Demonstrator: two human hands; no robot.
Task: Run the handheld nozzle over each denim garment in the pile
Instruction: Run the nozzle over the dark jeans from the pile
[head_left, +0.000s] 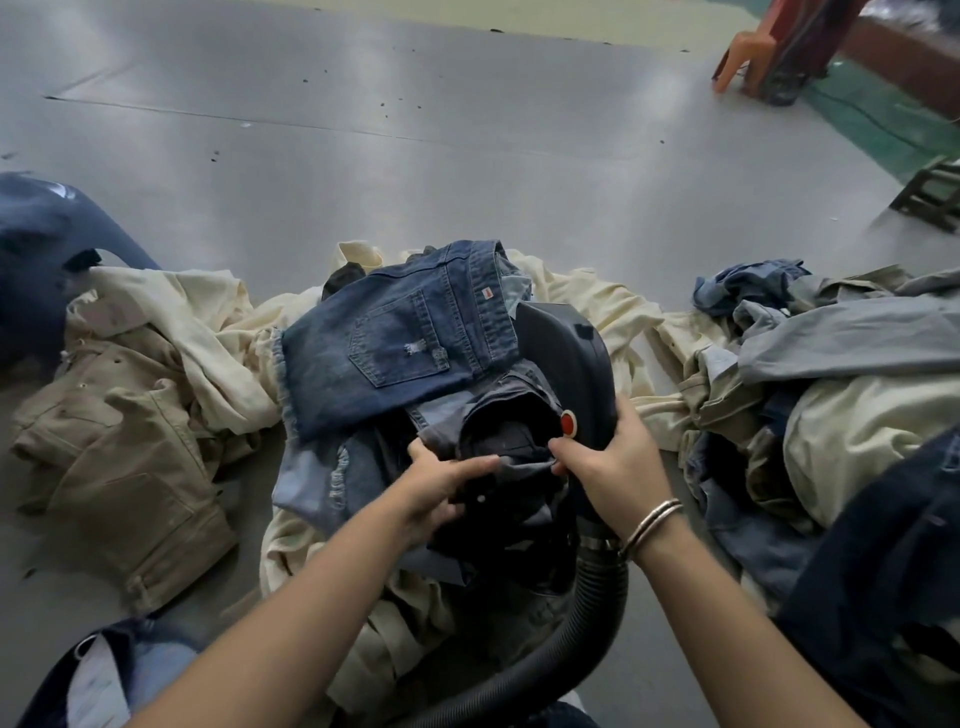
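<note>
A pile of denim garments lies in the middle of the grey floor (415, 130). Blue denim shorts (395, 338) with a frayed hem and a back pocket sit on top, at the far side. In front of them lies a dark grey denim garment (504, 421). My left hand (441, 488) grips its near edge. My right hand (618, 462) holds the black handheld nozzle (566, 358), which has a red button, and its fingertips also pinch the dark garment. A black ribbed hose (561, 644) runs from the nozzle down toward me.
Cream and khaki garments (135, 415) spread to the left and under the pile. More pale blue and cream clothes (841, 374) are heaped on the right. An orange plastic stool (753, 52) stands far right, beside a dark wooden pallet (930, 197).
</note>
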